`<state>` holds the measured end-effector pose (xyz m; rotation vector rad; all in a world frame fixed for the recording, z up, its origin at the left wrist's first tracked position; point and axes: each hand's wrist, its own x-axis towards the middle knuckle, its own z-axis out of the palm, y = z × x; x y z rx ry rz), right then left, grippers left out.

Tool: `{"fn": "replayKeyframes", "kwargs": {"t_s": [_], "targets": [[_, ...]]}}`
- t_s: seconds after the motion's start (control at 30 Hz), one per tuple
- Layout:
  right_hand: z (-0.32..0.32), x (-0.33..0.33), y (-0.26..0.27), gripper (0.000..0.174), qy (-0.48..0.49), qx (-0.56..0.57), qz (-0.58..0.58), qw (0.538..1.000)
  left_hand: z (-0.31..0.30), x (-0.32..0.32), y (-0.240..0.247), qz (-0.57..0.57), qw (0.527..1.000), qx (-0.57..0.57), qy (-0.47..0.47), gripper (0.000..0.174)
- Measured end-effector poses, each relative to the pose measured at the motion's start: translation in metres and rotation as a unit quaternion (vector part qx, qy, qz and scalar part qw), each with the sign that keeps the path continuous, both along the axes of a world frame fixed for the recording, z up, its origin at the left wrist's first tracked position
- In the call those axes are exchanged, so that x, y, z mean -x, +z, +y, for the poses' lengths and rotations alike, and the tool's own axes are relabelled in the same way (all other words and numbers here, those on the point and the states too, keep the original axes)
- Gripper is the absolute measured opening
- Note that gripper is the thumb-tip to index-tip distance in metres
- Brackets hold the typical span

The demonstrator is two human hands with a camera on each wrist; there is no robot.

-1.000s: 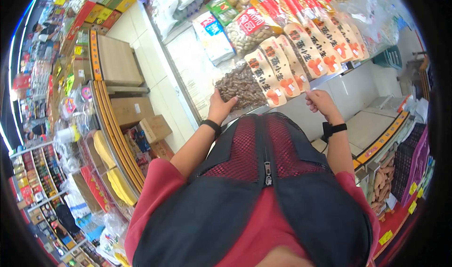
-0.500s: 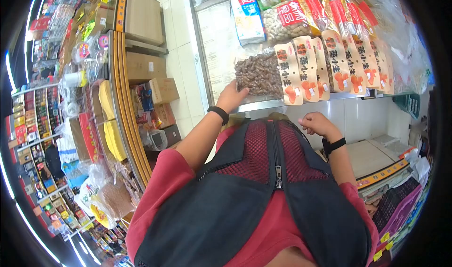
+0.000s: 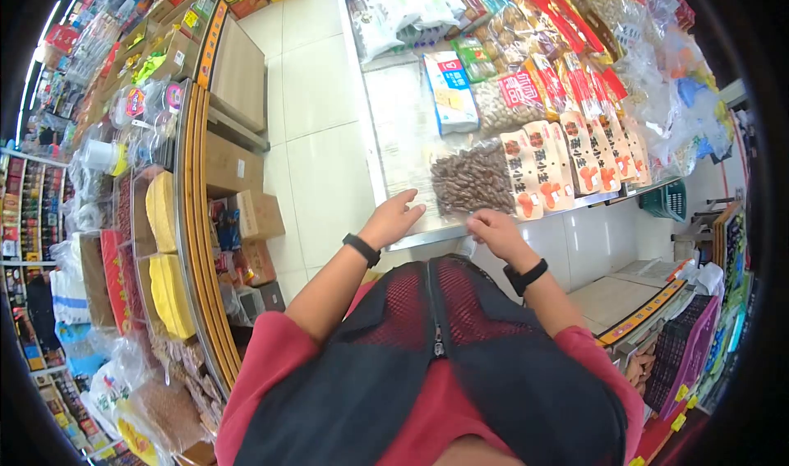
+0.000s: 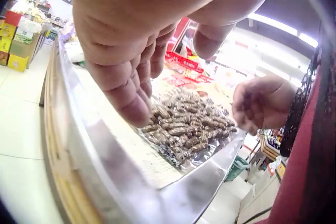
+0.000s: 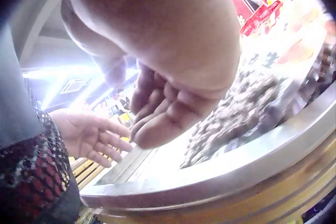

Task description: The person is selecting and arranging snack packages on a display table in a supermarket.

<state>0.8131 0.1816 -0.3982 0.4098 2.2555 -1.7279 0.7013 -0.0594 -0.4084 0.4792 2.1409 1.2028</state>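
Room: a shop with a white tiled floor (image 3: 316, 162), seen from above, past a red shirt and a dark mesh vest.
Left side: curved yellow-edged shelving (image 3: 191, 219), with brown cardboard boxes (image 3: 246, 211) at its foot.
Surface: a steel-rimmed tabletop (image 3: 427, 236) stacked with packed goods.
Left grip: the left grip (image 3: 393, 218) has its fingers stretched out and relaxed and holds nothing. Its fingertips are over the tabletop's near edge, just left of the bag. A black wristband (image 3: 362, 249) is on the wrist.
Bag: a clear plastic bag of brown nuts (image 3: 472, 180) lies flat on the tabletop near its front rim. It sits between the two grips, a little beyond both.
Right grip: the right grip (image 3: 491, 226) is at the bag's near edge with its fingers curled inward. Whether they pinch the plastic cannot be told.
Right side: a row of beige packs with orange printed labels (image 3: 567, 162) lies just beside the bag. A blue-and-white packet (image 3: 450, 92) lies farther back, and a green plastic basket (image 3: 662, 201) is past the tabletop's end.
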Motion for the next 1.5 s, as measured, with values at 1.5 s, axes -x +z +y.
{"fn": "replayKeyframes", "kwargs": {"t_s": [1.5], "targets": [[-0.152, 0.07, -0.073, 0.038, -0.158, -0.446, -0.025, 0.88, -0.022, 0.436, 0.01, 0.072, 0.994, 0.016, -0.081, 0.056]]}}
